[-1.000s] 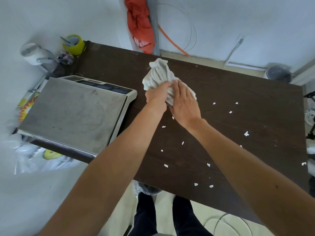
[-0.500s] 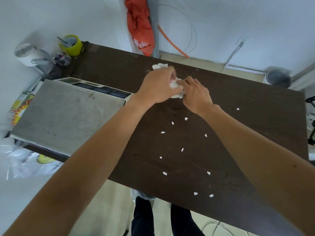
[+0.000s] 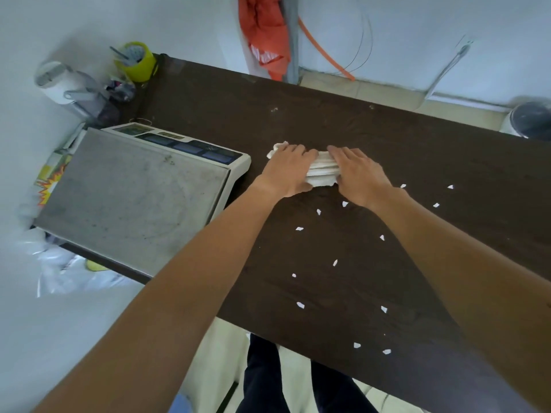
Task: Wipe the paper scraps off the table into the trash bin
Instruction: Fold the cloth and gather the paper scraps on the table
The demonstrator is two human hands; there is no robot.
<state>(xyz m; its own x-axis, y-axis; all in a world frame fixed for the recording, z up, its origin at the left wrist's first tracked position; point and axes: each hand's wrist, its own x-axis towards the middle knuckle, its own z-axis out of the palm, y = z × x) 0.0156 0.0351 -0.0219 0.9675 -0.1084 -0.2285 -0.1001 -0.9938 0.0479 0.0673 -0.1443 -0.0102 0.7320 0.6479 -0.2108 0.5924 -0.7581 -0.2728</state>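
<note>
Paper scraps: 13 counted, all white and small, scattered on the dark wood-grain table nearer the person than the hands. One white cloth, bunched, lies flat on the table. Left hand and right hand both press down on it, fingers curled over its ends. One weighing scale at left. One yellow-green cup at the far left corner. White walls; trash bin not identified.
</note>
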